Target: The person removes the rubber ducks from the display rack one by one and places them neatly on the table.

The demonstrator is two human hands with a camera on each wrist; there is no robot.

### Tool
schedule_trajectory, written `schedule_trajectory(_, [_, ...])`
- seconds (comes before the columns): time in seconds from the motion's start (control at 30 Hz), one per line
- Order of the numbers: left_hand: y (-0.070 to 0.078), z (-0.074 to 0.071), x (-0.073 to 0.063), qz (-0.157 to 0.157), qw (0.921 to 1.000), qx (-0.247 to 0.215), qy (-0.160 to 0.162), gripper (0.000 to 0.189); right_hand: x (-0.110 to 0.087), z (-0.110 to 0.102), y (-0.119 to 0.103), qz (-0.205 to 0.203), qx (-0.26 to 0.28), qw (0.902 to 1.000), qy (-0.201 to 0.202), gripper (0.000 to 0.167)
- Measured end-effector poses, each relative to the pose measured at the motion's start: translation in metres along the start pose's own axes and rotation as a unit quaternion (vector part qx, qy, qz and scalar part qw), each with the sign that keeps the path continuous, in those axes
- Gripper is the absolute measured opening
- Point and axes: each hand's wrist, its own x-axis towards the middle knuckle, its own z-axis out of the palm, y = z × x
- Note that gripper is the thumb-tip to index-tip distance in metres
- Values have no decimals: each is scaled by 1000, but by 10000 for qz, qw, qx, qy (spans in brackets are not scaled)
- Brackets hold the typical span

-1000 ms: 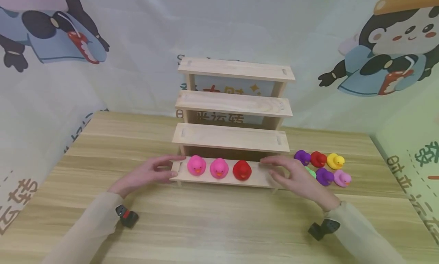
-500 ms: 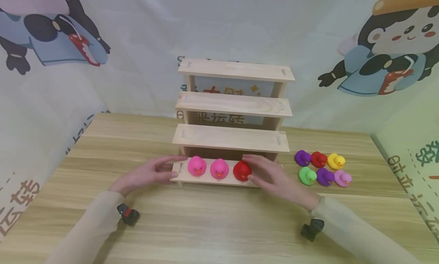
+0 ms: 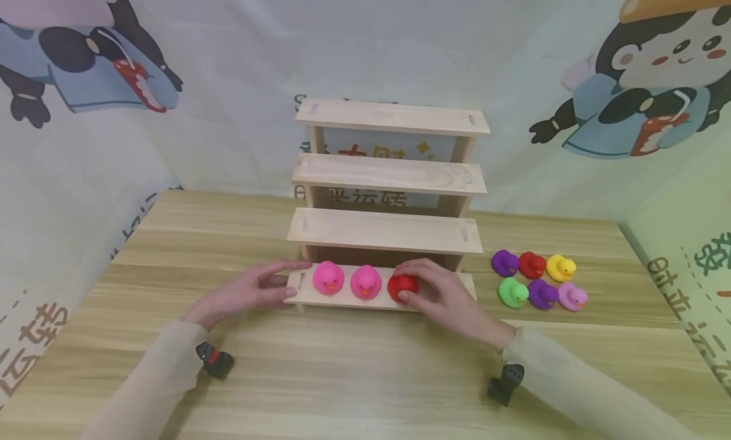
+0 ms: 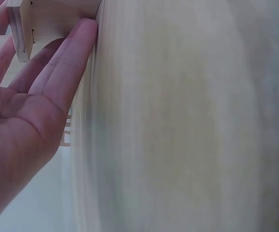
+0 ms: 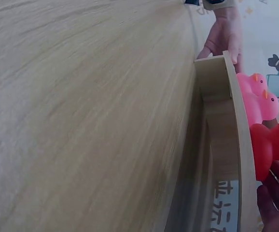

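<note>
A stepped wooden display rack (image 3: 384, 229) stands on the table, its lowest board holding two pink rubber ducks (image 3: 328, 279) and a red rubber duck (image 3: 400, 289) in a row. My right hand (image 3: 448, 301) pinches the red duck between thumb and fingers at the row's right end. At the rack's left end, my left hand (image 3: 242, 292) holds the lowest board. The left wrist view shows several of its fingers (image 4: 64, 72) reaching under that board. The red duck sits on the board beside the pink ones in the right wrist view, partly covered by my right fingers.
Right of the rack, several loose rubber ducks lie in two rows, among them a green duck (image 3: 513, 293), a yellow duck (image 3: 561, 268) and a light pink duck (image 3: 572, 296). A printed cloth backdrop (image 3: 240, 110) hangs behind the table (image 3: 342, 376).
My right hand has moved left from the right end of the lowest board and taken hold of the red duck. My left hand stays at the rack's left end.
</note>
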Motion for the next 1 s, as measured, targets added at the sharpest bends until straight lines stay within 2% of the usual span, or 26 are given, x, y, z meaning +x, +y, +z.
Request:
schedule_trajectory(0.2, [-2, 0, 1, 83, 9998, -132, -81, 60, -3, -1, 2, 29, 63, 10000, 62, 28])
schedule_trajectory(0.6, [2, 2, -1, -138, 9999, -58, 7, 60, -13, -6, 7, 127, 78, 9996, 221, 29])
schedule_trajectory(0.83, [1, 1, -1, -129, 9999, -75, -34, 60, -19, -15, 1, 431, 207, 9981, 382, 32])
schedule_trajectory(1.0, [1, 0, 0, -96, 9999, -93, -64, 60, -24, -22, 2, 485, 173, 9977, 431, 33])
